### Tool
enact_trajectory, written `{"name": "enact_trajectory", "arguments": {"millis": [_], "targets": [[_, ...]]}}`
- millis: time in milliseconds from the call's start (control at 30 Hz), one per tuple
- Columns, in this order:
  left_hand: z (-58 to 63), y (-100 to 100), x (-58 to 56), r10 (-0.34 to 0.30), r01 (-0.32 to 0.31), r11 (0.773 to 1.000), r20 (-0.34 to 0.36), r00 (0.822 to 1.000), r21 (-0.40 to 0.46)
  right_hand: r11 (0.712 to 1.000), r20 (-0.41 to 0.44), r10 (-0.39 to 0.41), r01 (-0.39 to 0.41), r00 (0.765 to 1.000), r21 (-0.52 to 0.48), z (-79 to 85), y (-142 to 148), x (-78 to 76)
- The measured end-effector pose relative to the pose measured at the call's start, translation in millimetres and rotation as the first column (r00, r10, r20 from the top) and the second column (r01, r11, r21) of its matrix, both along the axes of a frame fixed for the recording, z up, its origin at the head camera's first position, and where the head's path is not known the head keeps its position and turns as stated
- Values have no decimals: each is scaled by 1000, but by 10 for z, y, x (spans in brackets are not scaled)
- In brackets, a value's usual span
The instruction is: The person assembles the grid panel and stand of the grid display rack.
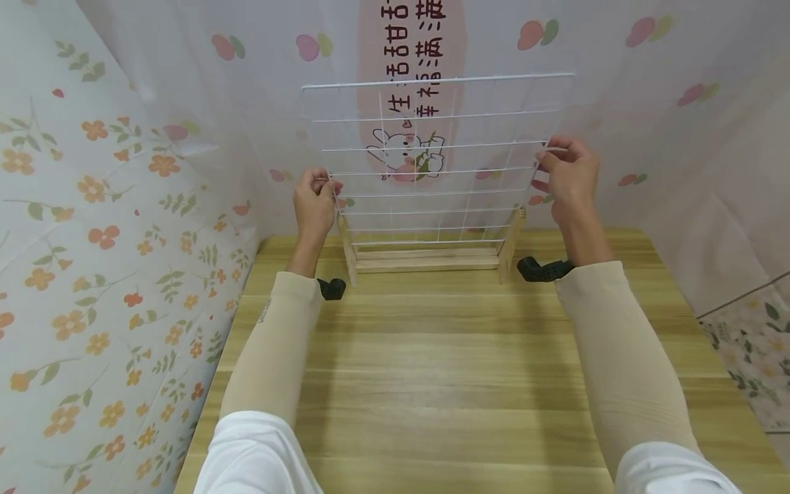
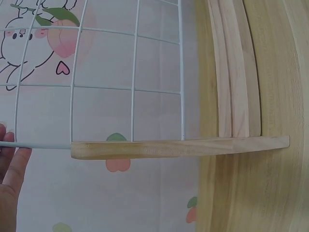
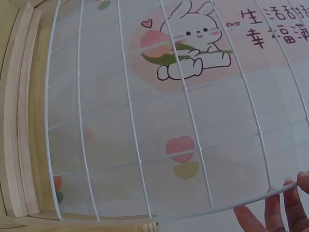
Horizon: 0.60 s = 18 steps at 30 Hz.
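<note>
A white wire grid panel [image 1: 438,81] stands upright, leaning slightly, at the back of the table. Its lower part sits between the two side posts of a light wooden stand [image 1: 426,263]. My left hand [image 1: 313,206] pinches the panel's left edge wire just above the left post [image 2: 183,149]. On the opposite side, my right hand [image 1: 572,175] holds the right edge wire somewhat higher up, thumb and fingers around it. The right wrist view shows those fingertips [image 3: 273,212] at the edge wire. How the panel's bottom fits into the stand cannot be told.
The wood-grain table [image 1: 420,384] stretches from the stand toward me. Behind the panel hangs a pale printed cloth [image 1: 247,123] with a rabbit picture and lettering. A flowered cloth [image 1: 111,274] borders the left side. Black wrist devices [image 1: 543,269] sit near both wrists.
</note>
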<state>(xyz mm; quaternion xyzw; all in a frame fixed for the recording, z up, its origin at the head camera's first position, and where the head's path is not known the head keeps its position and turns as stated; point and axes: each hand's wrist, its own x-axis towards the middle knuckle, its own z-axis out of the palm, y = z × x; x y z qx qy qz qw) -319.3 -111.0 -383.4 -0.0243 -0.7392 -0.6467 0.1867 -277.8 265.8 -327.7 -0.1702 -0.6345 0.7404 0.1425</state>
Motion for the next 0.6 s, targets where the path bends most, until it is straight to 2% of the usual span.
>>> {"name": "enact_trajectory", "arguments": {"millis": [433,600], "targets": [[-92,-9,-39,-17,16,999,36,999,40,1000,-9,2,-2,1000,-17,-84,1,3],[-119,-23,-25,-39,38,999,32,999,20,1000,-37,8,-9,999,-26,-128,-3,15]]}}
